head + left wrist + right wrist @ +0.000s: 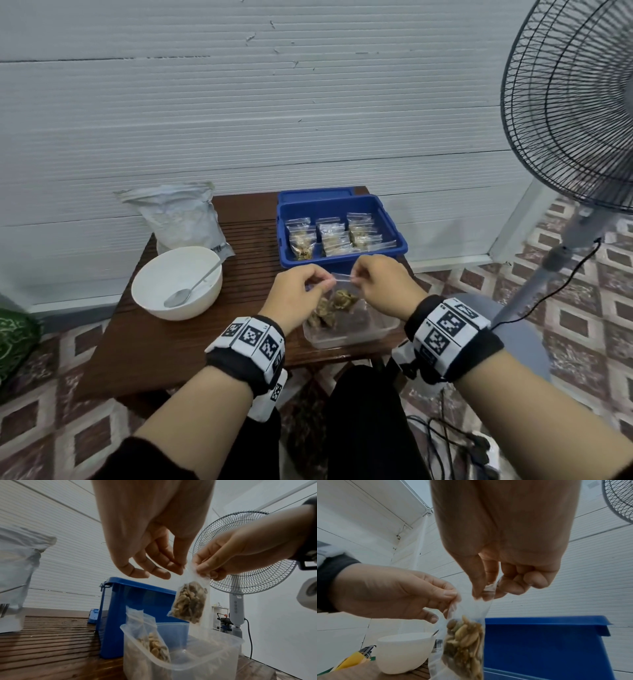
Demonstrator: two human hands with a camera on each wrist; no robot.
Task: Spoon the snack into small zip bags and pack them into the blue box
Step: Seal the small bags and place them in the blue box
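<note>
Head view first: the left hand (297,297) and the right hand (383,285) each pinch one end of the top strip of a small zip bag (342,298), thumb against forefinger, the other fingers loosely curled. That bag is thin, clear, crinkly film with a lump of brown, ragged snack (189,602) sunk to its bottom, and it hangs in the air above a clear plastic tub (376,334) at the near edge of the counter (191,346). Inside the tub another filled bag (154,642) leans on the wall; how many more lie there is hard to make out through the cloudy plastic. Just behind stands the blue box (397,236), square and glossy, with rows of packed bags (334,236) laid flat inside. To the left, a round white bowl (150,294) holds a metal spoon (190,286), and behind it slumps a silvery pouch (181,216). The counter is dark, ribbed wood. At the right a wire-caged fan (568,113) is cut off by the frame.
</note>
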